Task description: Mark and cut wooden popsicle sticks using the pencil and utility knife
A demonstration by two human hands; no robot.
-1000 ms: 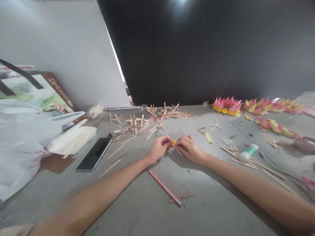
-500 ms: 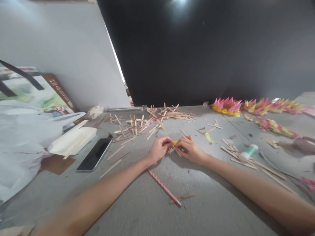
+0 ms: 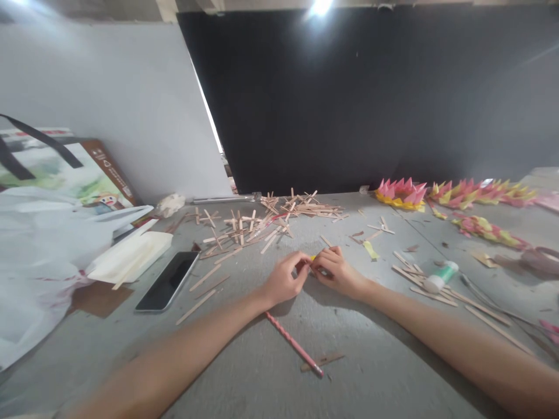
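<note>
Had both hands together over the middle of the scuffed grey tabletop (image 3: 236,375), deep in some seriously fiddly fingertip stuff. Had the left hand (image 3: 286,280) bent into a loop, with thumb and index tips brought together, and the right hand (image 3: 339,273) curled in tighter just to the right, tips meeting or nearly meeting the left ones. Could spot a small bright-yellow piece (image 3: 313,257), probably paper, poking out right at that meeting point. Looked pinched from both sides, though couldn't make out the exact finger contact or anything else tucked inside the grip.

Seemed to be partway through a careful two-handed adjustment of that yellow bit. Probably called for a light touch next: one side held firm, a little pressure from the other, no yanking, given how easily something that tiny might crease or slip.

As for the mess around: saw a pink pencil with a twisty pattern (image 3: 294,344) on the near side, lying across a flat brown wooden stick (image 3: 334,359). Also saw a loose heap of pale flat wooden sticks (image 3: 308,208) on the far side, a black-screened phone (image 3: 166,281) to the left, a white-and-green tube (image 3: 441,276) to the right, and a spiky pink-and-yellow paper ring (image 3: 400,195) at far right.
</note>
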